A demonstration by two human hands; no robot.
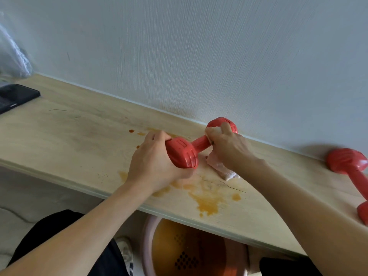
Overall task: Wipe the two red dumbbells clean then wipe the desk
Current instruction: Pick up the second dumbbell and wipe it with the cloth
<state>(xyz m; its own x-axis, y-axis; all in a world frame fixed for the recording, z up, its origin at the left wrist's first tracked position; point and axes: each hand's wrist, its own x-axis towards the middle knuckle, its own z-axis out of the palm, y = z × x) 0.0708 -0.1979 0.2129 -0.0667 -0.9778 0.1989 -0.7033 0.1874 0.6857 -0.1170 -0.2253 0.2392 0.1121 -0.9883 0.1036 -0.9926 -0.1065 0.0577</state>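
A red dumbbell (199,143) is held just above the light wooden desk (79,132), near the wall. My left hand (153,164) grips its near head from the left side. My right hand (229,148) holds a pale pink cloth (221,168) against the far head and the bar, and the cloth's loose end hangs down onto the desk. The second red dumbbell (350,172) lies on the desk at the far right, partly cut off by the frame edge. Orange stains (207,200) spread over the desk near its front edge, with smaller spots further back.
A dark phone (16,96) lies at the desk's left end, beside a clear plastic bag (14,56). Under the desk stands a pink basin (147,248) with an orange strainer inside. A white wall runs along the back of the desk.
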